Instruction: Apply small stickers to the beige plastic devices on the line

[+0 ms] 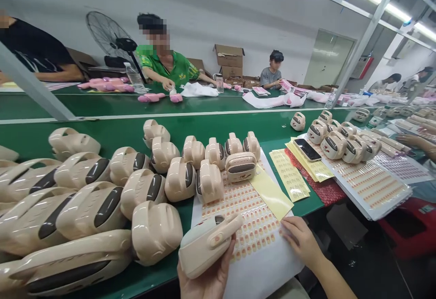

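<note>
Green conveyor tabletop (pixel 218 129) is stretching across a white-walled workshop, with a standing fan (pixel 109 36) and cardboard boxes (pixel 230 61) sitting against the far wall. Beige plastic housings (pixel 102 190) are lying crowded over the near left of the surface. The left hand (pixel 207 281) is gripping one beige housing (pixel 206 244) from below, fingers curled around it, holding it tilted just above the table edge. The right hand (pixel 301 240) is resting open, fingertips pressing on the sticker sheet (pixel 252 231), which is lying flat on the table right beside the held housing. Yellow backing sheets (pixel 289 176) are lying further right, near a phone (pixel 307 149). Across the belt, a person in a green shirt (pixel 170 67) is reaching toward pink parts (pixel 151 97).
</note>
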A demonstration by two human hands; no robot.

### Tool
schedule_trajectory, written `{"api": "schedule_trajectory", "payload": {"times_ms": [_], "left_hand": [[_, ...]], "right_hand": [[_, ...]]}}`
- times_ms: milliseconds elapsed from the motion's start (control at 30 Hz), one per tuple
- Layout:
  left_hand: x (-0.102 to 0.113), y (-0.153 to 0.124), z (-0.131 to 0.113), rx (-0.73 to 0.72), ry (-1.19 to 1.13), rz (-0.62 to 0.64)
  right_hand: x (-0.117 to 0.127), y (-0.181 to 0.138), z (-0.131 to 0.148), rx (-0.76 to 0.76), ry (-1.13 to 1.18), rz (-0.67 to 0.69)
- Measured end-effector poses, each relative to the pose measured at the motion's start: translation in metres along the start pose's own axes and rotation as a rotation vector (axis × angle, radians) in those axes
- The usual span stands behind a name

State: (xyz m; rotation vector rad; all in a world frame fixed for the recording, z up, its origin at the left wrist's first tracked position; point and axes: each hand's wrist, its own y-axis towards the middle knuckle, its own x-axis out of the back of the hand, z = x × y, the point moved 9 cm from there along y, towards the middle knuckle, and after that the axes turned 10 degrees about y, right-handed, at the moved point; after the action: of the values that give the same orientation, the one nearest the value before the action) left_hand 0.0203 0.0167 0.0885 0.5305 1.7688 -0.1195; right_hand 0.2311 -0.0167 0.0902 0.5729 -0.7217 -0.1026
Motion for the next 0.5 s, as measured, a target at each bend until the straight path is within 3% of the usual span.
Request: {"api": "schedule_trajectory", "payload": {"times_ms": [133,267,400,500], "left_hand": [[-0.002,0.001,0.001,0.014,-0.018,0.021],[-0.009,0.002,0.002,0.005,0.019,0.126],[-0.011,0.000,0.001,-0.027,0.043,0.185],[-0.014,0.000,0.003,-0.042,0.066,0.217]], "right_hand": [[-0.009,-0.008,0.006,0.178,-0.169,0.014],[-0.011,-0.004,0.013,0.212,-0.226,-0.019],[0.000,0.017,0.027,0.029,-0.022,-0.096],[0.001,0.037,0.066,0.042,0.174,-0.179]]}}
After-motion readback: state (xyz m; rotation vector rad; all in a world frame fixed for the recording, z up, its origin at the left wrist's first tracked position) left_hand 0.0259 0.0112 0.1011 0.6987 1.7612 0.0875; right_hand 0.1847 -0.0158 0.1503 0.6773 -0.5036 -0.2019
